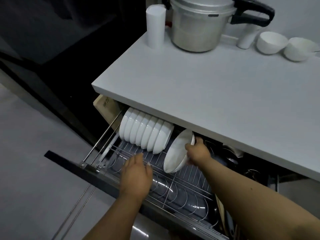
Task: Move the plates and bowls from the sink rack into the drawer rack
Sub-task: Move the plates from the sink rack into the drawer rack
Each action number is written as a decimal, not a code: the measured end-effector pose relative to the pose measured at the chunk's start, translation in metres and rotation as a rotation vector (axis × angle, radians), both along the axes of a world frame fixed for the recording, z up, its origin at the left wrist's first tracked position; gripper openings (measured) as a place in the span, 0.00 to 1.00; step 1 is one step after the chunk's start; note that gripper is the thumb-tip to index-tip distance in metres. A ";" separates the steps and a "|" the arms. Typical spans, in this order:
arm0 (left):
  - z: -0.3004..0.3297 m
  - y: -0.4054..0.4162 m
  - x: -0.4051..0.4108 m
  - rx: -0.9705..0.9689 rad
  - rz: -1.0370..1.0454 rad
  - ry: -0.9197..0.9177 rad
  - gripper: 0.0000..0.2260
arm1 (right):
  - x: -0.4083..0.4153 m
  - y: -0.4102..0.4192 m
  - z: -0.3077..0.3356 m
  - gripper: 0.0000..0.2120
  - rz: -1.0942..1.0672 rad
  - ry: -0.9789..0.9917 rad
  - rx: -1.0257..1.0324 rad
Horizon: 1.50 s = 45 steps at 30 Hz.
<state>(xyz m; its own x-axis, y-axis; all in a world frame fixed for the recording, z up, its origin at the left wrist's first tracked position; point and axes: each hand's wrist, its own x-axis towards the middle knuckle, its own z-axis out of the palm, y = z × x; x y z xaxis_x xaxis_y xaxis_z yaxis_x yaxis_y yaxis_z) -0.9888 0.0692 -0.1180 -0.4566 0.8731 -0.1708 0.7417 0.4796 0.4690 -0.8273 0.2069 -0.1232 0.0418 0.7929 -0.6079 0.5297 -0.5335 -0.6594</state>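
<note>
So the big grey table [216, 94] takes up most of what you see, with the pulled-out drawer rack [173, 184] sticking out from under its front edge, all chrome wires and a dark tray underneath. Up on the table at the back there's a chunky metal pressure cooker [199, 26] with a black handle, a tall white cylinder [155, 26] just to its left, and over on the right two white bowls [285, 46] sitting side by side, next to a small white stand-type thing I can't make out. Down in the drawer rack, a row of white plates [145, 133] stands on edge along the back left, packed close together. Just right of them is a white bowl [178, 151], tilted on its side with its lower rim on the wires. The right hand [197, 150] grips that bowl by its rim, fingers curled round the edge. The left hand [136, 172] hangs over the front wires of the rack, fingers relaxed and spread, holding nothing.
</note>
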 end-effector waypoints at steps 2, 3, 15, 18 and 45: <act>0.001 -0.002 0.001 0.009 0.011 -0.007 0.21 | -0.006 0.009 -0.004 0.25 0.025 -0.026 0.000; 0.002 -0.002 0.000 0.011 0.019 -0.012 0.21 | -0.009 0.012 -0.006 0.26 0.039 -0.041 0.005; -0.001 -0.001 -0.001 0.008 0.036 -0.032 0.20 | -0.051 0.044 -0.024 0.20 0.245 -0.185 0.051; -0.001 -0.001 -0.001 0.011 0.039 -0.042 0.20 | -0.059 0.055 -0.029 0.19 0.304 -0.219 0.047; -0.001 -0.002 -0.004 0.026 0.008 -0.117 0.20 | -0.065 0.052 -0.028 0.22 0.274 -0.216 0.106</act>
<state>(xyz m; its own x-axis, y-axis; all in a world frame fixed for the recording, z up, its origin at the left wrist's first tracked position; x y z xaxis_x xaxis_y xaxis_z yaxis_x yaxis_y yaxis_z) -0.9924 0.0674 -0.1188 -0.4420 0.8743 -0.2003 0.6771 0.4718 0.5648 -0.8918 0.2585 -0.1509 -0.0622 0.8506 -0.5222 0.7766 -0.2874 -0.5606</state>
